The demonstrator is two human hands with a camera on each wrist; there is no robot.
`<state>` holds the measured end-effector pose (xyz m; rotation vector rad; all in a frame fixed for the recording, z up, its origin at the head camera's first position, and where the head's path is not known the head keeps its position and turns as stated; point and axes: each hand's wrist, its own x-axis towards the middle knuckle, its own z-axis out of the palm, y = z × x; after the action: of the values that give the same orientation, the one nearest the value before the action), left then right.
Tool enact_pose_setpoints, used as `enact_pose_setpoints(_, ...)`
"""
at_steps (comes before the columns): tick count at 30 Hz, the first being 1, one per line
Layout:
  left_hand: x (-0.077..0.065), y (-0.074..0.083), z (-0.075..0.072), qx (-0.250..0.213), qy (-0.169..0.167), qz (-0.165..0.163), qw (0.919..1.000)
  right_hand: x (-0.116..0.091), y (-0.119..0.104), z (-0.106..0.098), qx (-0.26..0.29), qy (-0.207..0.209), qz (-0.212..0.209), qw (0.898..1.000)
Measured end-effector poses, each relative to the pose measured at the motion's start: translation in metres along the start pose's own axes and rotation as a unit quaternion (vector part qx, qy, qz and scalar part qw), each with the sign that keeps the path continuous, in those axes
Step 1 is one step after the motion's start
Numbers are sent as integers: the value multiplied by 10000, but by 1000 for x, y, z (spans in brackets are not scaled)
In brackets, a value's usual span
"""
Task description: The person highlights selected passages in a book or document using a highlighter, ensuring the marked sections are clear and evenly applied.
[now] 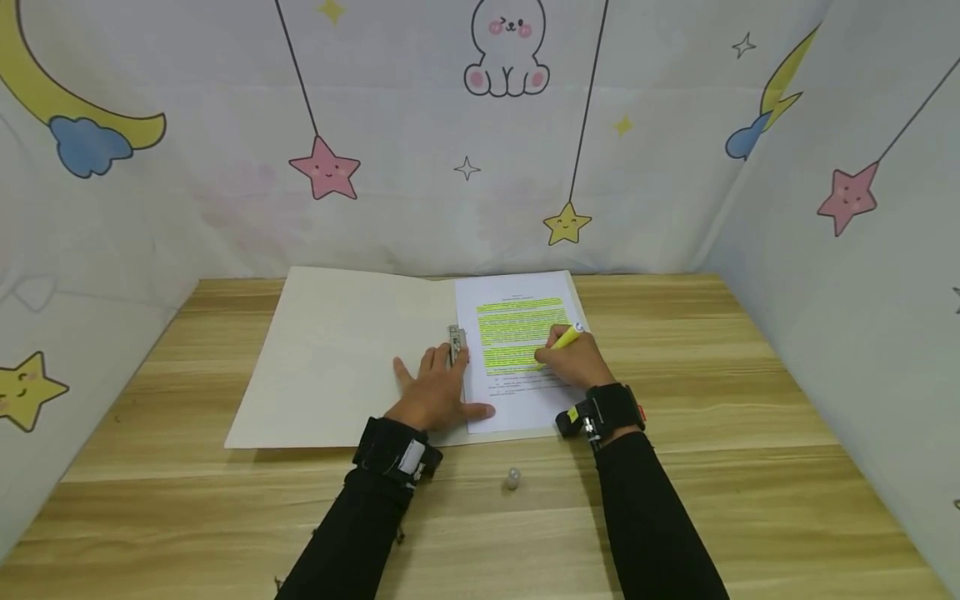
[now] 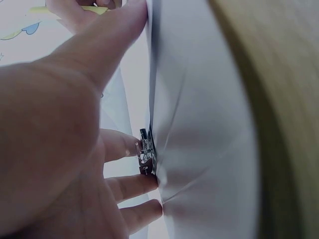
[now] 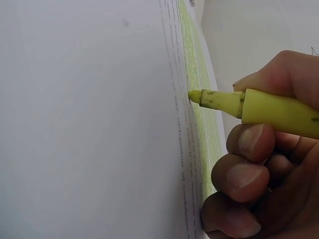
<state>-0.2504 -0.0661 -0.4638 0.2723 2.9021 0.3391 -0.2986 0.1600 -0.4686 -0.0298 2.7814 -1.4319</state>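
A yellow highlighter [image 1: 567,337] is pinched in my right hand [image 1: 579,363], its tip on or just above the printed sheet [image 1: 517,417]. In the right wrist view the highlighter's barrel [image 3: 279,112] runs between thumb and curled fingers, and its yellow tip is near the lower edge of the highlighted lines. Yellow marks cover most of the upper text; a few lines below are unmarked. My left hand [image 1: 433,396] rests with spread fingers across the open folder [image 1: 322,358], thumb on the sheet's lower left. Its fingertips lie by the folder's metal clip [image 2: 145,152].
A small round translucent object [image 1: 513,478] lies on the wooden table [image 1: 750,467] in front of the folder. Behind the table and at both sides hang white cloth walls [image 1: 420,200] with printed stars. Each wrist wears a black strap with a camera.
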Motion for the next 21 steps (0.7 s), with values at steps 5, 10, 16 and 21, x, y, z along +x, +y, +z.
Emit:
enact_pose_setpoints(5,0,0,0,-34,-27,-5,10000,0,1,0,-83,-10,33,10000)
enact_pose_setpoints(10,0,0,1,-22,12,14,10000,1,2,-1,-86,-4,-5,10000)
enact_pose_setpoints(16,0,0,1,-53,22,23,10000,2,5,-3,-82,-55,71,9999)
enact_pose_setpoints(21,-1,0,1,-79,21,18,10000,2,6,-5,-83,-87,92,9999)
